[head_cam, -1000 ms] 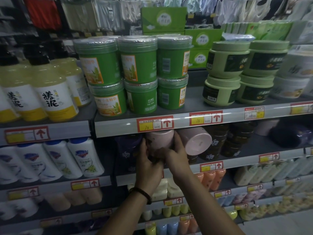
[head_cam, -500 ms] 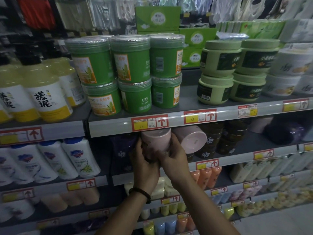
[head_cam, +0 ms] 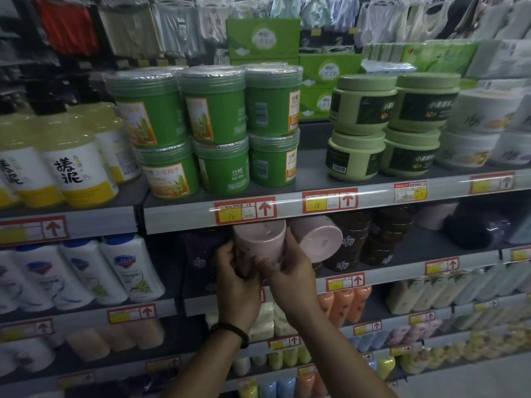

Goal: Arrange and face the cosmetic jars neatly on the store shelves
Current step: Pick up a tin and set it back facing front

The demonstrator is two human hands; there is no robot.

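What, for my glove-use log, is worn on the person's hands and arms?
No gloves and no sleeves in view: the left hand and right hand are bare, as are both forearms. A dark beaded bracelet circles the left wrist.

Six green jars [head_cam: 214, 110] and four pale green jars [head_cam: 365, 107] are standing on the upper shelf [head_cam: 178, 218], all in stacks of two. Two pink jars [head_cam: 319, 239] are sitting just under that shelf.

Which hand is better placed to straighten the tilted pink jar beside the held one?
Probably the right hand: it lies close beside the tilted pink jar, while the left hand is on the far side of the held jar.
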